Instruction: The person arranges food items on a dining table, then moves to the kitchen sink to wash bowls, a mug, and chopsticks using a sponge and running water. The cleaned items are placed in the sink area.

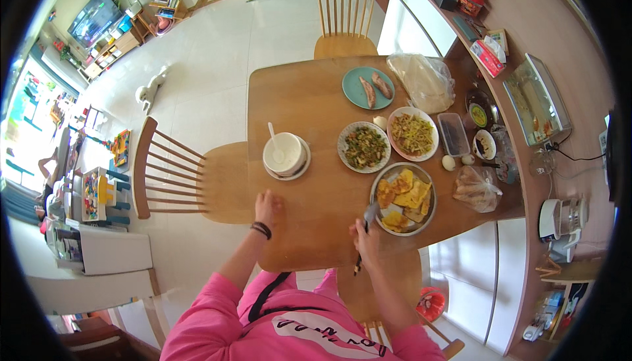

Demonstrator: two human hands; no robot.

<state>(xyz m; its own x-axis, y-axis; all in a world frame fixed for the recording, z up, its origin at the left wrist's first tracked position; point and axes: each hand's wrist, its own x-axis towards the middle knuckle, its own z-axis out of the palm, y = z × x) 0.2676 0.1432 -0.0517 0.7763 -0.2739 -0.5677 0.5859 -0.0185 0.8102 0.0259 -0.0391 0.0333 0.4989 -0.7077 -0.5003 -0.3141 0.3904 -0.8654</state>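
Note:
My right hand (pixel 365 242) grips the dark handle of a serving spoon or turner (pixel 371 212). The utensil's grey head is at the left rim of a round metal plate (pixel 406 229), beside yellow fried egg pieces (pixel 417 192). My left hand (pixel 268 209) is at the left edge of the wooden dining table (pixel 316 232), with no object visible in it. Its fingers are blurred and look loosely curled. Beyond it stands a white bowl (pixel 292 164) on a small plate, with a white spoon (pixel 274 138) leaning inside.
Two dishes of chopped food (pixel 365 147) (pixel 412 134) stand mid-table, with a teal plate (pixel 351 91) of sweet potatoes behind. Bagged food (pixel 476 190), eggs (pixel 448 163) and a plastic container (pixel 453 133) are at right. Wooden chairs (pixel 143 168) (pixel 345 45) flank the table.

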